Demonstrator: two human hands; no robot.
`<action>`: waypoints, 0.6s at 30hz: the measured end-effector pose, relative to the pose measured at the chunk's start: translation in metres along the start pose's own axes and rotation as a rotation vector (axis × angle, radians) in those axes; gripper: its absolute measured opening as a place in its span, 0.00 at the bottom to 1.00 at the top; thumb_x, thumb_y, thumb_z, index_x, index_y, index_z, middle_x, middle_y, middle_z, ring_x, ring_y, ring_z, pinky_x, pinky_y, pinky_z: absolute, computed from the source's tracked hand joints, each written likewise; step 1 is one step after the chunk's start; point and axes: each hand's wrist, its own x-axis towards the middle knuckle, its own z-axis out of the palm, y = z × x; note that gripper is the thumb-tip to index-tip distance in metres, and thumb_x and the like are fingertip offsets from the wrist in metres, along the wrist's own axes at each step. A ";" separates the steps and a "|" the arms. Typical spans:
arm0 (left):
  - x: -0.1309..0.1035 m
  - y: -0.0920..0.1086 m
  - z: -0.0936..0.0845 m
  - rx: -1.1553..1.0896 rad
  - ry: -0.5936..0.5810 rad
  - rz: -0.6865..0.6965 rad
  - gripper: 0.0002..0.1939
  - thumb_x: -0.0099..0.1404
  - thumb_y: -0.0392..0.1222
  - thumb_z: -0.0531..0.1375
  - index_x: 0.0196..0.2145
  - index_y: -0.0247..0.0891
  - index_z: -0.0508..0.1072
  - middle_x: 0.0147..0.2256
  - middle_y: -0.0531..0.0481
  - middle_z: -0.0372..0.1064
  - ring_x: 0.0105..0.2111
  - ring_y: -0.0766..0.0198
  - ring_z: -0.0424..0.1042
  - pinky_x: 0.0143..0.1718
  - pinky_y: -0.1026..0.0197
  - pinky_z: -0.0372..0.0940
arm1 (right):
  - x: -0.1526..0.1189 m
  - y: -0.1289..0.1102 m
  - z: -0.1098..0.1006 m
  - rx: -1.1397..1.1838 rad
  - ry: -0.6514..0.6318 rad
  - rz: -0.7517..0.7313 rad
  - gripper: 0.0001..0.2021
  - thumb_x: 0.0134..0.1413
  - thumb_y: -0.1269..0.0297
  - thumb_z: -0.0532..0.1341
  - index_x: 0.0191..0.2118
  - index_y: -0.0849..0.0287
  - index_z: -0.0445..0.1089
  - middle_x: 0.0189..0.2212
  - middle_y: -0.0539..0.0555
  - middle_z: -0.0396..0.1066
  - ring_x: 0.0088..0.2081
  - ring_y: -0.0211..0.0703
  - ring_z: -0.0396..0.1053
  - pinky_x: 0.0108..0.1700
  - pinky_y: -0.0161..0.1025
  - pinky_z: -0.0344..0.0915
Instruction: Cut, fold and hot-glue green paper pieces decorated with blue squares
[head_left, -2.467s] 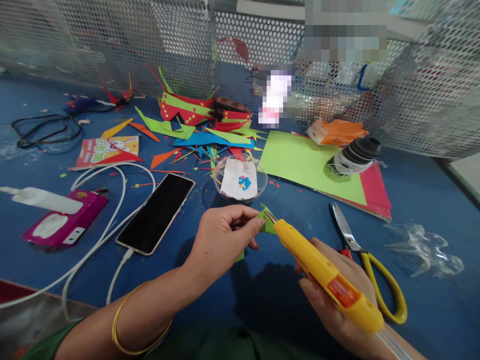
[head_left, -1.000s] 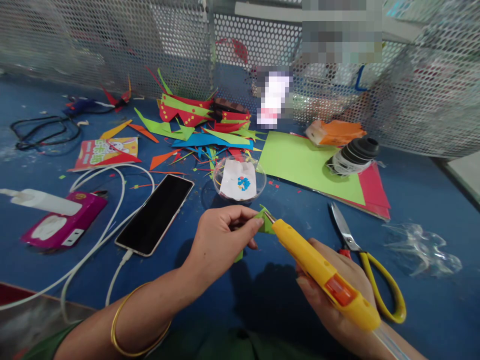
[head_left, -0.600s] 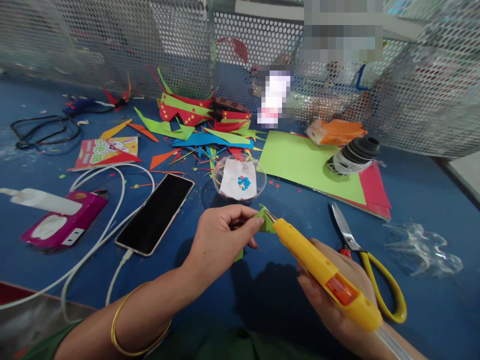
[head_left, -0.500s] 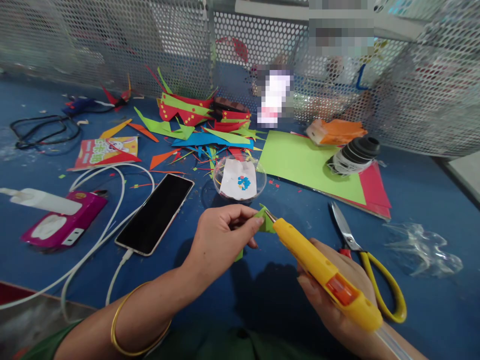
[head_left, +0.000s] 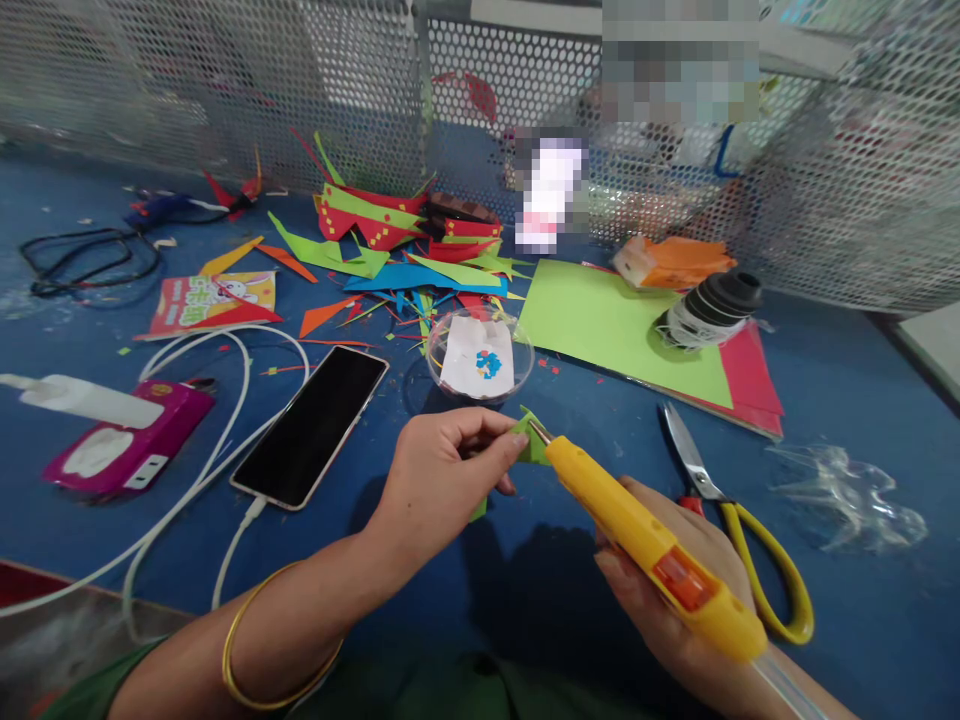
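Observation:
My left hand (head_left: 442, 470) pinches a small piece of green paper (head_left: 535, 448) between thumb and fingers. Part of the paper is hidden behind those fingers, and a bit of it shows below them. In my right hand (head_left: 675, 590) lies a yellow hot glue gun (head_left: 637, 520) with an orange switch and a clear stick at its back end. Its metal tip meets the upper part of the green paper; whether glue is coming out is too small to see. Just beyond the paper stands a clear round dish (head_left: 525, 375) with a white paper and small blue bits in it.
Scissors (head_left: 701, 470) with yellow handles lie to the right, near crumpled clear plastic (head_left: 855, 500). Green sheets (head_left: 600, 325) carry a black bottle (head_left: 712, 305). On the left are a phone (head_left: 311, 425), white cables and a purple box (head_left: 172, 410). Coloured paper scraps (head_left: 427, 280) lie behind.
Hardly anything differs. Both hands, the glue gun and the green paper keep nearly the same places, with the tip still at the paper.

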 end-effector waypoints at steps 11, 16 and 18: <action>0.001 0.000 0.000 -0.004 0.012 0.020 0.07 0.61 0.42 0.65 0.32 0.36 0.81 0.17 0.55 0.71 0.16 0.73 0.63 0.17 0.72 0.55 | -0.002 0.001 0.002 -0.017 -0.024 0.038 0.21 0.68 0.49 0.51 0.27 0.54 0.62 0.22 0.49 0.65 0.21 0.37 0.64 0.22 0.36 0.57; 0.002 0.000 0.000 0.000 0.018 0.021 0.07 0.61 0.42 0.65 0.32 0.37 0.81 0.16 0.55 0.71 0.15 0.73 0.63 0.16 0.72 0.54 | 0.000 0.001 0.000 0.000 -0.044 0.007 0.20 0.68 0.49 0.51 0.26 0.54 0.61 0.22 0.49 0.64 0.20 0.36 0.63 0.21 0.36 0.57; 0.002 -0.001 0.001 -0.001 0.016 0.028 0.07 0.61 0.42 0.65 0.32 0.37 0.81 0.16 0.55 0.71 0.16 0.72 0.63 0.16 0.72 0.54 | 0.002 0.001 -0.001 0.015 -0.031 -0.011 0.19 0.68 0.50 0.52 0.26 0.53 0.59 0.21 0.48 0.63 0.18 0.35 0.60 0.20 0.36 0.57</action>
